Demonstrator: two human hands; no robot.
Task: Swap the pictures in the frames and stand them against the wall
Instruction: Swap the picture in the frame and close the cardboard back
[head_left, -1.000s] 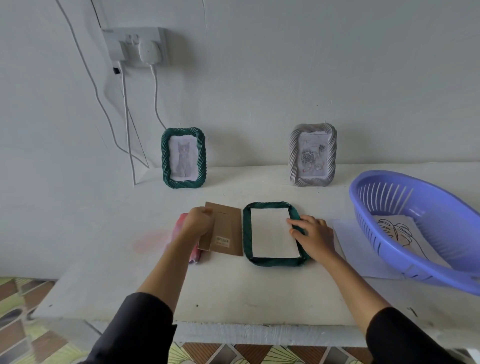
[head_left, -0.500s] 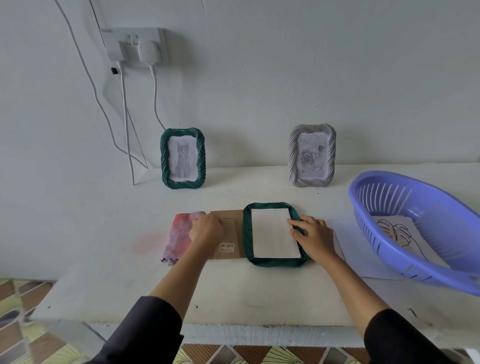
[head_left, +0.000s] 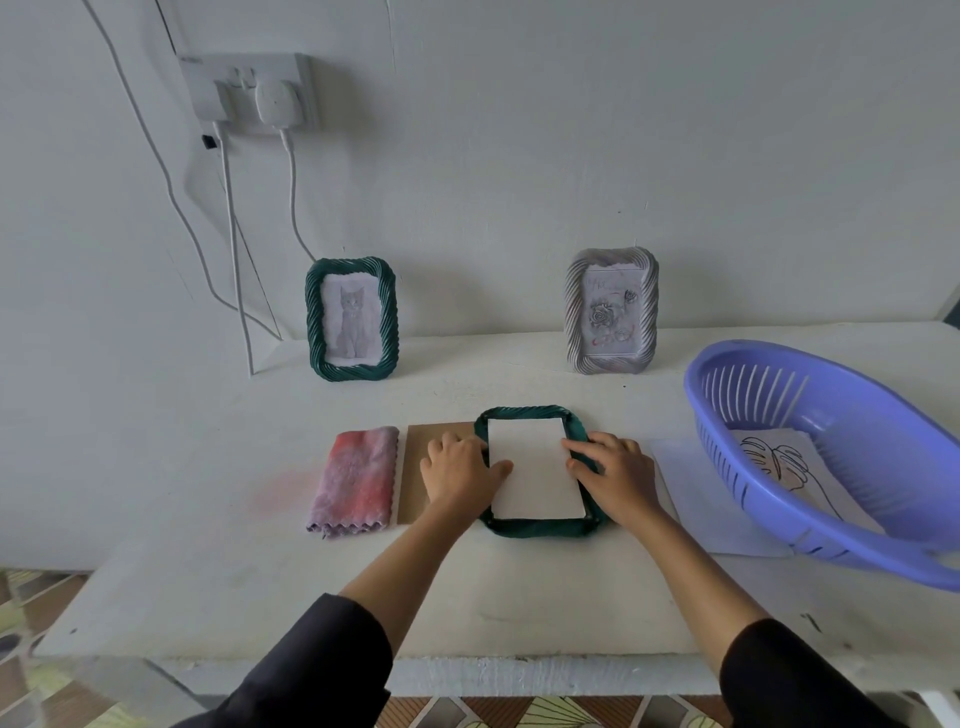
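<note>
since the table (head_left: 260, 597) now carries the board (head_left: 413, 467) flat, where a second ago the left grip (head_left: 457, 473) held it tilted up, the back of the face-down green frame (head_left: 535, 527) is open and this frame is ready for its swap. the basket (head_left: 883, 431) sits at the right with a leaf drawing (head_left: 779, 462) inside, its near wall close to the frame. the cat frame (head_left: 314, 322) and grey frame (head_left: 574, 312) already stand against the wall. the green one lies mid-table with the board just beside its left rim and the cloth (head_left: 356, 478) beyond. the white sheet (head_left: 535, 473) fills the opening almost rim to rim, so i judge it has to be lifted by an edge.

the left grip has come over to the left rim, thumb on the sheet, fingers loosely bent and clasping nothing. the right grip (head_left: 613, 478) rests across the right rim, index tip on the sheet, also holding nothing.

room is tight left and right. bare table lies open toward the near edge and back toward the standing frames.
</note>
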